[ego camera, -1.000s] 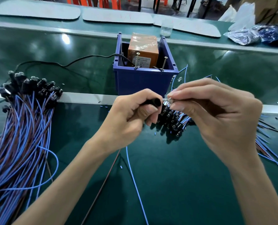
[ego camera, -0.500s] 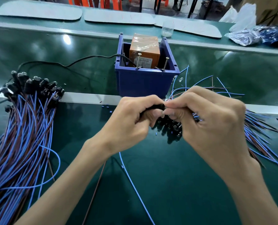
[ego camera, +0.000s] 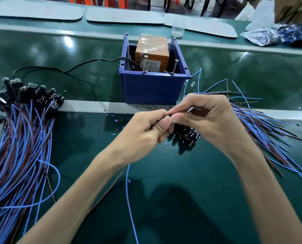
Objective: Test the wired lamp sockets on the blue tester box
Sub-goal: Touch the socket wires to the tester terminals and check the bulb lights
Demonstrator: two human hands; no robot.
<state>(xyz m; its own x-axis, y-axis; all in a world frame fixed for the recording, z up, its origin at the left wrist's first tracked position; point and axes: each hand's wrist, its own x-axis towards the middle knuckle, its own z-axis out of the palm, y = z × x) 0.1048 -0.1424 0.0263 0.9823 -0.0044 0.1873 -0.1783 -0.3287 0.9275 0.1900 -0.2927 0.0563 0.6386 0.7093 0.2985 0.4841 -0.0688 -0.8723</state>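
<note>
Before the box, at the worktop's middle, the left hand gripped a socket; the right hand pinched its hidden tip.

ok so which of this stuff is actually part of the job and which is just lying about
Job: blue tester box, left hand and right hand pinching one wired socket, left bundle, right pile.
Lying about: clear cup, plastic bags, grey mats.

tester box blue | transformer orange | wires blue, brown
</note>
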